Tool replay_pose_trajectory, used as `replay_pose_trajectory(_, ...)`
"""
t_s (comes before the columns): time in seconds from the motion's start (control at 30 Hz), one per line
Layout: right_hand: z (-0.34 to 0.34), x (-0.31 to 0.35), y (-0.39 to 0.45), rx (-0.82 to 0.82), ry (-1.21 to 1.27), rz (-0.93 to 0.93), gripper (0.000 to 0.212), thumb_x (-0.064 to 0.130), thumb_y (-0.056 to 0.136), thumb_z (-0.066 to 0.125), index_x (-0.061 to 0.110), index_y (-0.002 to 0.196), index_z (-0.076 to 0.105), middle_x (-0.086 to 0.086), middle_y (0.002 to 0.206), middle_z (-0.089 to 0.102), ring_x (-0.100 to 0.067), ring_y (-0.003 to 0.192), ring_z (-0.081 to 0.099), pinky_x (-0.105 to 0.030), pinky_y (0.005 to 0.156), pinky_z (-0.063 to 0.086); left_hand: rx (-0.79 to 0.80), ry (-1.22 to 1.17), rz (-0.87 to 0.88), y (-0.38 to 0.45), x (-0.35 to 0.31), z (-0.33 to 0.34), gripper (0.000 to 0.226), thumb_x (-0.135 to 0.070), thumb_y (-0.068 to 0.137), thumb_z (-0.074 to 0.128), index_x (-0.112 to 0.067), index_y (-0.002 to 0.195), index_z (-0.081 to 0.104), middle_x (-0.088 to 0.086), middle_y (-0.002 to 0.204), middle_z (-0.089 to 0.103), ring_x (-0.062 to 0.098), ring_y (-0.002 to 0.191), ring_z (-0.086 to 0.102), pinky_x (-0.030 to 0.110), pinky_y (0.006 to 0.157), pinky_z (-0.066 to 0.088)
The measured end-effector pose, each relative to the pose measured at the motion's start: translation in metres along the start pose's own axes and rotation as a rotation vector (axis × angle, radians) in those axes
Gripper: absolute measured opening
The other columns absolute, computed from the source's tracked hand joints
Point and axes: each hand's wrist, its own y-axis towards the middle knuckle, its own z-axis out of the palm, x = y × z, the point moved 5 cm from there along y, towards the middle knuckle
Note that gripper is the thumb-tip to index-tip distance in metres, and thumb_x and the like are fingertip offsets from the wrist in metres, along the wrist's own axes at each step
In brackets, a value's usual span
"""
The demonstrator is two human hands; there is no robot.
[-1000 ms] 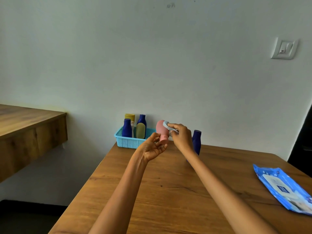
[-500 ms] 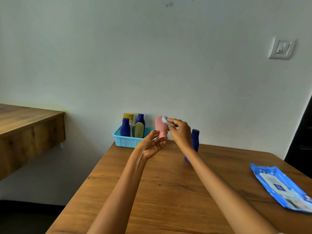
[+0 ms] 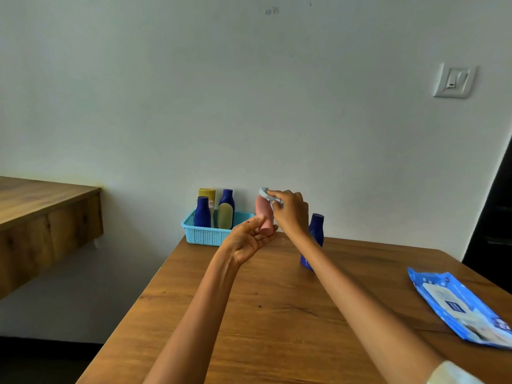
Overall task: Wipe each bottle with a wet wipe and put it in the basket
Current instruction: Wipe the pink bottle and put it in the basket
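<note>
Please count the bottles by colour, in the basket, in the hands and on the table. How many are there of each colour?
Dark blue bottles: 3
Yellow-capped bottle: 1
Pale olive bottle: 1
Pink bottle: 1
Total: 6

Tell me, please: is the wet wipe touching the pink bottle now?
Touching. In the head view the right hand presses the wet wipe onto the top of the pink bottle, with no gap between them; the left hand holds the bottle's lower end.
</note>
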Motion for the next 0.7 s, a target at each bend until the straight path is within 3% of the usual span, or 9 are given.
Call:
replay_pose_trajectory(0.13,-0.008,0.0,-0.027,-0.038,0.038,-0.123,0.022,0.016,0.085,0.061,0.021,0.104,0.072,-0.004,0.083,0.072,-0.018,0.077,0.054,-0.032,0.064,0.043,-0.004,0.005,0.01,-0.003,-0.001,-0.006,0.013,-0.006,0.093,0.051,0.001,0.102,0.057,0.018,0.083,0.07,0.025,0.074,0.07,0.035,0.069,0.058)
replay_pose_trajectory(0.23,-0.018,-0.003,-0.033,-0.06,0.138,-0.153,0.014,0.019,0.082,0.067,0.021,0.093,0.075,-0.001,0.072,0.07,-0.016,0.071,0.053,-0.038,0.063,0.047,-0.004,0.034,0.017,-0.003,-0.001,-0.007,0.014,-0.008,0.093,0.051,-0.001,0.104,0.057,0.018,0.095,0.064,0.025,0.081,0.067,0.034,0.069,0.059)
replay_pose_trajectory(0.37,-0.016,-0.008,-0.005,-0.099,0.165,-0.008,0.031,0.009,0.086,0.06,0.022,0.113,0.067,-0.007,0.092,0.07,-0.02,0.082,0.06,-0.033,0.065,0.05,-0.007,0.124,0.042,-0.001,0.0,0.0,0.014,-0.006,0.092,0.052,-0.003,0.104,0.059,0.014,0.092,0.064,0.017,0.064,0.07,0.026,0.057,0.057)
replay_pose_trajectory(0.43,-0.009,-0.007,0.005,-0.02,0.16,0.034,0.036,0.007,0.09,0.053,0.022,0.122,0.062,-0.01,0.102,0.065,-0.021,0.088,0.06,-0.023,0.063,0.044,-0.01,0.124,0.064,0.0,0.0,0.003,0.014,-0.005,0.092,0.053,-0.003,0.105,0.059,0.014,0.092,0.064,0.017,0.063,0.07,0.026,0.057,0.057)
replay_pose_trajectory(0.57,-0.001,0.001,-0.006,0.097,0.185,-0.033,0.035,0.005,0.092,0.05,0.021,0.121,0.061,-0.01,0.105,0.059,-0.012,0.085,0.053,-0.007,0.059,0.033,-0.066,0.082,0.11,0.005,-0.002,-0.001,0.029,-0.006,0.09,0.055,0.002,0.118,0.056,0.015,0.095,0.063,0.021,0.076,0.067,0.027,0.061,0.058)
replay_pose_trajectory(0.7,0.001,0.001,-0.031,0.119,0.252,-0.083,0.033,0.003,0.091,0.051,0.02,0.116,0.064,-0.009,0.099,0.059,-0.013,0.084,0.055,-0.014,0.066,0.044,-0.07,-0.004,0.106,0.006,0.0,-0.006,0.028,-0.009,0.091,0.055,0.0,0.118,0.056,0.015,0.098,0.063,0.023,0.086,0.063,0.029,0.064,0.059)
